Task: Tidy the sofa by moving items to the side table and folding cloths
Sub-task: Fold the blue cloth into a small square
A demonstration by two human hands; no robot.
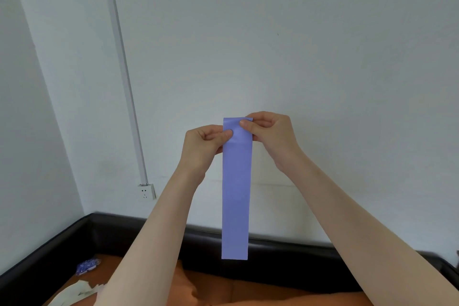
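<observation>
Fingers of the left hand and right hand pinch the top edge of the purple cloth, a narrow strip hanging in the air above the sofa. Folding looks midway. A patterned item and pale cloth lie on the seat; side desk not visible.
</observation>
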